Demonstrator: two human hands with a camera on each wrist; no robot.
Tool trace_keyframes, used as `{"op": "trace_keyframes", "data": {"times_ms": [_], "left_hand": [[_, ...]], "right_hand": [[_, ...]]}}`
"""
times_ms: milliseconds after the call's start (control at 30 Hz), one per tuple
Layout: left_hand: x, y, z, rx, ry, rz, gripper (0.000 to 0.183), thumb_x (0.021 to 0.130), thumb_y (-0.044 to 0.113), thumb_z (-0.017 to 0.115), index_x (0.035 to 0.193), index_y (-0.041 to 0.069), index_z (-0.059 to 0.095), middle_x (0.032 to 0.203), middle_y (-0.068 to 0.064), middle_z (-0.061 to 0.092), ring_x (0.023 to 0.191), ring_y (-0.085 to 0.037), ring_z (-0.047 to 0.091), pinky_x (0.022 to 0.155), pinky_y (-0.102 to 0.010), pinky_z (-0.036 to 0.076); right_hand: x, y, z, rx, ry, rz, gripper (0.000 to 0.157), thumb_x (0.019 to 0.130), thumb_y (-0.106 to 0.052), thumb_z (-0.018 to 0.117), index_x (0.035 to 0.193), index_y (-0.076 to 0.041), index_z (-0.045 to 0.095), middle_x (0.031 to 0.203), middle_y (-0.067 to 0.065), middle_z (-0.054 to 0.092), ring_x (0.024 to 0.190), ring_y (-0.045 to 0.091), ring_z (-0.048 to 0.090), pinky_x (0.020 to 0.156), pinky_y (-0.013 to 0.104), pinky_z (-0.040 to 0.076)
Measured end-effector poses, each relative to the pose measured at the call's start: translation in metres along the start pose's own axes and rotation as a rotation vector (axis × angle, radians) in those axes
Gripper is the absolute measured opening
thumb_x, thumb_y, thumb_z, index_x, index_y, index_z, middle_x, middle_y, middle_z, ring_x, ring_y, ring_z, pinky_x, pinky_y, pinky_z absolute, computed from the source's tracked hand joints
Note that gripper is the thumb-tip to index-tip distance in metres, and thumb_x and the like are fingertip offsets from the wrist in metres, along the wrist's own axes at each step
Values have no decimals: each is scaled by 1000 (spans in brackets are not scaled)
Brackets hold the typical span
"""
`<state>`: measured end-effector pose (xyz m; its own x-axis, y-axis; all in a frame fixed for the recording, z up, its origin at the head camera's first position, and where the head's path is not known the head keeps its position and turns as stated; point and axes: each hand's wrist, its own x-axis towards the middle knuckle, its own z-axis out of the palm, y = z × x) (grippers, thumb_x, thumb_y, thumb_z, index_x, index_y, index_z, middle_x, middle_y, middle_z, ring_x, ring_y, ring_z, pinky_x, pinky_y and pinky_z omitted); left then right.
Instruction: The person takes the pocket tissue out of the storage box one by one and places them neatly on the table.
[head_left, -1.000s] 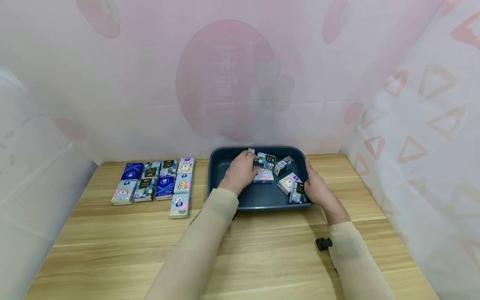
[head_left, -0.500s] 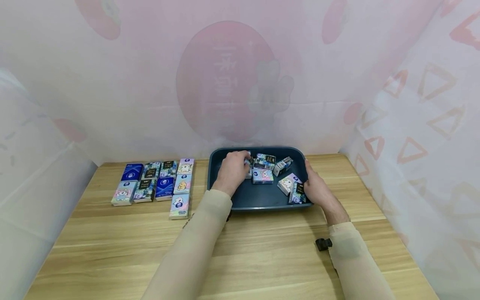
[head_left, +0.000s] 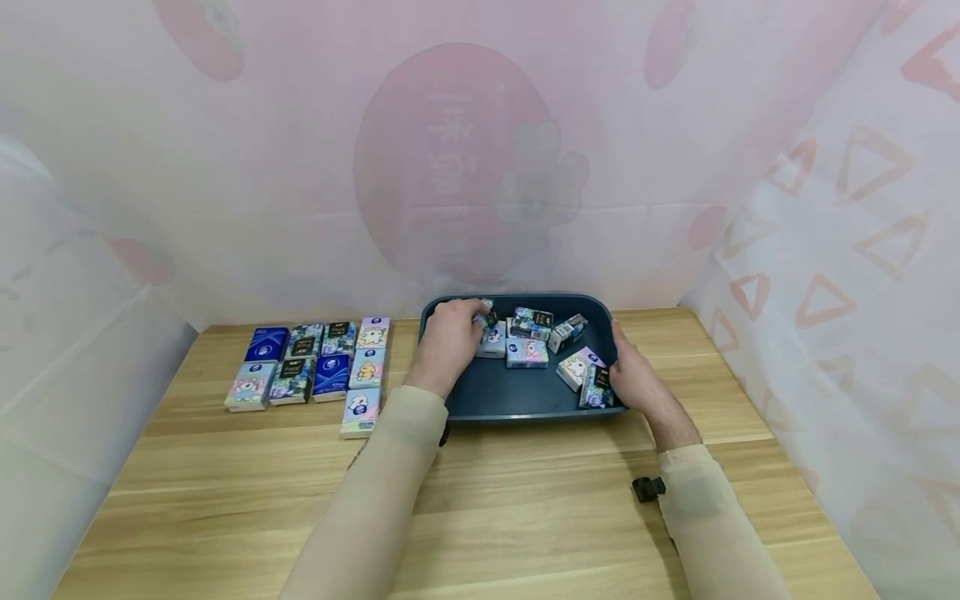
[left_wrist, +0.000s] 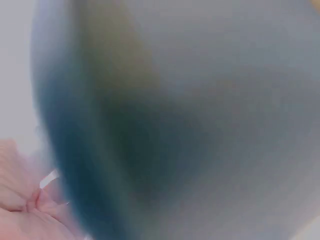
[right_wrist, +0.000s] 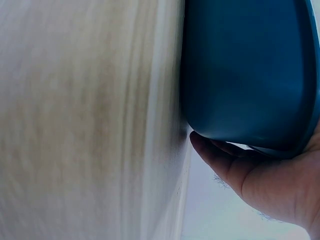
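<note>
My left hand is over the left part of a dark blue tray, pinching a dark floral tissue pack between thumb and fingers. Beneath that pack lies a pale blue tissue pack, partly covered. At the tray's right end, my right hand holds the rim and wall; the right wrist view shows it against the tray's outer side. Also in the tray are a pink cartoon pack, a white cartoon pack and several floral packs. Blur fills most of the left wrist view.
Left of the tray, several tissue packs lie side by side in columns on the wooden table. One pale pack sits nearest me in the rightmost column. A printed cloth hangs behind the table.
My left hand has moved left inside the tray, carrying the dark floral tissue pack away from the others. The pale blue pack has come into view. My right hand stays at the tray's end.
</note>
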<state>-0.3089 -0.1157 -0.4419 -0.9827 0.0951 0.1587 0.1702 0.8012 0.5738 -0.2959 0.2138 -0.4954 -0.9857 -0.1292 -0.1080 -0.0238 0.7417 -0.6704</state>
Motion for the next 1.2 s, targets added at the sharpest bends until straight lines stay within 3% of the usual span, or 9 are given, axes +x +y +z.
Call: {"op": "trace_keyframes", "data": {"times_ms": [100, 233, 333, 700, 900, 1067, 1200], "left_hand": [[-4, 0, -6, 8, 26, 17, 31, 117, 6, 68, 142, 16, 84, 144, -14, 84, 89, -24, 74, 70, -36, 57], [-12, -2, -14, -3, 42, 29, 30, 117, 6, 69, 143, 14, 83, 147, -13, 83, 109, -27, 80, 91, -43, 72], [-19, -5, -22, -19, 53, 39, 29, 118, 7, 70, 143, 12, 82, 148, -14, 82, 121, -29, 82, 101, -47, 73], [-36, -28, -51, -11, 93, 92, 30, 118, 5, 68, 144, 9, 82, 147, -17, 82, 108, -31, 83, 87, -48, 73], [-42, -40, -67, 17, 106, 119, 32, 118, 4, 64, 145, 8, 82, 148, -20, 81, 83, -28, 75, 70, -41, 60], [-52, -52, -79, 15, 114, 141, 33, 118, 2, 63, 145, 7, 81, 150, -19, 80, 86, -29, 75, 72, -42, 57], [-62, -65, -88, 22, 111, 147, 33, 117, 1, 63, 145, 6, 81, 152, -21, 79, 103, -36, 82, 79, -48, 63]], "right_hand": [[0, 1, 0, -3, 0, -3, 86, 111, 10, 38, 186, 2, -2, 192, 37, 12, 180, 57, 18, 148, 71, 19], [0, 0, 0, 0, 1, 1, 86, 111, 10, 37, 187, 0, -3, 193, 36, 11, 180, 56, 18, 148, 71, 18], [1, 0, 1, 4, 1, 5, 86, 112, 9, 35, 187, -2, -4, 193, 35, 12, 181, 55, 18, 148, 70, 18], [3, 1, 4, 3, 1, 9, 86, 112, 9, 34, 187, -3, -5, 194, 33, 10, 181, 54, 16, 149, 68, 16], [2, 2, 3, 3, 1, 13, 86, 112, 10, 34, 187, -3, -4, 193, 34, 10, 181, 55, 16, 149, 69, 16], [1, 1, 2, -10, -1, 7, 87, 110, 11, 36, 187, 0, -3, 192, 36, 11, 180, 56, 17, 148, 70, 18], [1, 0, 1, -22, 0, 5, 86, 110, 11, 35, 187, 1, -2, 192, 36, 12, 180, 56, 17, 148, 70, 17]]}}
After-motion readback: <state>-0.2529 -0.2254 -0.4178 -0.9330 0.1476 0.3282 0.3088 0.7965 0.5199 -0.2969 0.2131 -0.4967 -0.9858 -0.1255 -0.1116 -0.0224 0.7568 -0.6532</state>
